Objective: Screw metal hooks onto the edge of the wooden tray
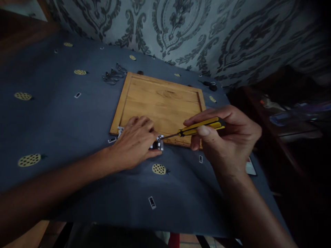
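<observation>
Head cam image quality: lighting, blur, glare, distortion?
Head view: dim overall, right edge near black; head view: clutter at right looks smeared, yellow-black screwdriver fairly crisp; head view: small glints on the metal fitting; head view: apparent wide-angle stretch toward the edges.

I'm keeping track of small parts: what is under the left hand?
The wooden panel and a metal fitting show partly beneath the left hand, which covers the rest; anything else under it cannot be seen.

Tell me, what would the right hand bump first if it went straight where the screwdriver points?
Probably the metal piece at the near edge of the wooden board, where the screwdriver in the right hand points. The left hand holds it. I can't tell whether the screwdriver touches it.
</observation>
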Demonstrator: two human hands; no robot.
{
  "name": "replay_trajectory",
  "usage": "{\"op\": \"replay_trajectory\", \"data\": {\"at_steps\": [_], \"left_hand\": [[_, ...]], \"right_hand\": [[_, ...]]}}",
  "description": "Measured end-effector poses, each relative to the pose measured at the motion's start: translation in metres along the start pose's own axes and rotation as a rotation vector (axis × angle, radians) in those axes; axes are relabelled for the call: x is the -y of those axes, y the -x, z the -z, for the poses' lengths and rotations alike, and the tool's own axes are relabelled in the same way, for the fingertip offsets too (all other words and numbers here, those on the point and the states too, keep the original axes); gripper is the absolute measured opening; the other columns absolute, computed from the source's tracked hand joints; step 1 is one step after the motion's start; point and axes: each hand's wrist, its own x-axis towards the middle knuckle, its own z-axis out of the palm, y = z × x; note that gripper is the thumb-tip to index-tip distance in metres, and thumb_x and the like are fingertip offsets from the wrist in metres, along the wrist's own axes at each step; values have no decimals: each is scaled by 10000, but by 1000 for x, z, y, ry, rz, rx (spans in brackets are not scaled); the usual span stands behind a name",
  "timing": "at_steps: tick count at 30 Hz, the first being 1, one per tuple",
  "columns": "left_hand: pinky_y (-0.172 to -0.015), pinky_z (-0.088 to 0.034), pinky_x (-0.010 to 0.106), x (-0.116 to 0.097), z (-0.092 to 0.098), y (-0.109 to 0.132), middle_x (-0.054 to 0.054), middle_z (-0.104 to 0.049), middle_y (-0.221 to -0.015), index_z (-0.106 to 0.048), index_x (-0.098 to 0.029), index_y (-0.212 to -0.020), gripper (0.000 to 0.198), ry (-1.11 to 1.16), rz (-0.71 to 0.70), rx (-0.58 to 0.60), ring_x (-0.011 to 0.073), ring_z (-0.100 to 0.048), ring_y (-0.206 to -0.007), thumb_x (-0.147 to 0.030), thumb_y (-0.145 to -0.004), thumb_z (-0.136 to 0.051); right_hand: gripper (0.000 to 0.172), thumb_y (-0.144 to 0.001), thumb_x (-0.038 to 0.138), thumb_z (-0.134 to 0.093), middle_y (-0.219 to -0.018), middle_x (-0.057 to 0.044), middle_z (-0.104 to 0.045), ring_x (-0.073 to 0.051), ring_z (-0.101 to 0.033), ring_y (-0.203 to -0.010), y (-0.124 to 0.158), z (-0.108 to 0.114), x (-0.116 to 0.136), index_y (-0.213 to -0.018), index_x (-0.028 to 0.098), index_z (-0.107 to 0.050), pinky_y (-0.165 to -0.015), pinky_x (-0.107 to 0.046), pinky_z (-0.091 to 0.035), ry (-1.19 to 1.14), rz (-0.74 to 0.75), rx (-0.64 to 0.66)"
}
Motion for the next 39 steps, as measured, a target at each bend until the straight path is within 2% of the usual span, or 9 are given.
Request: {"op": "replay_trajectory", "data": {"at_steps": [3, 8, 10, 16, 26, 39], "left_hand": [[-946, -403, 456, 1, -1, 0, 91, -614, -1031, -717, -153, -991, 318, 3, -8, -15, 303, -516, -1112, -443, -860, -723], [-949, -403, 459, 1, -2, 1, 91, -617, -1026, -716, -143, -994, 307, 31, -5, -20, 299, -516, -1104, -420, -861, -727], [-946, -405, 467, 1, -2, 1, 94, -617, -1027, -718, -140, -1004, 306, 39, -6, -17, 299, -516, -1094, -412, -865, -723], [-958, -397, 470, 2, -2, 0, 95, -613, -1024, -720, -135, -1023, 332, 26, -14, -32, 302, -511, -1095, -422, -856, -730], [-943, -399, 449, 2, -2, 1, 84, -620, -1012, -710, -157, -972, 306, 12, -14, -39, 286, -520, -1073, -437, -851, -736], [-953, -401, 461, 1, -1, 0, 95, -611, -1025, -716, -138, -1001, 337, 11, -17, -23, 301, -515, -1096, -436, -845, -742]], "right_hand": [[97, -781, 277, -810, -813, 17, -757, -114, -570, -395, 2, -2, 1, -782, 270, -714, -285, -265, -402, 11, 10, -36], [158, -830, 360, -768, -779, -3, -742, -88, -527, -370, 0, -2, 6, -771, 235, -691, -316, -263, -373, 75, 106, -250], [185, -830, 362, -770, -754, -5, -739, -86, -523, -363, -2, -2, 7, -750, 225, -674, -318, -261, -359, 63, 102, -282], [125, -841, 300, -766, -795, -13, -757, -96, -581, -394, -1, -2, 4, -793, 205, -701, -357, -262, -430, 50, 32, -192], [72, -847, 268, -758, -800, 19, -754, -99, -561, -383, 1, -4, 0, -796, 257, -708, -335, -269, -415, 53, 22, -195], [59, -852, 261, -750, -773, 15, -735, -97, -578, -397, 2, -3, -1, -820, 236, -707, -354, -254, -434, 66, 1, -141]]}}
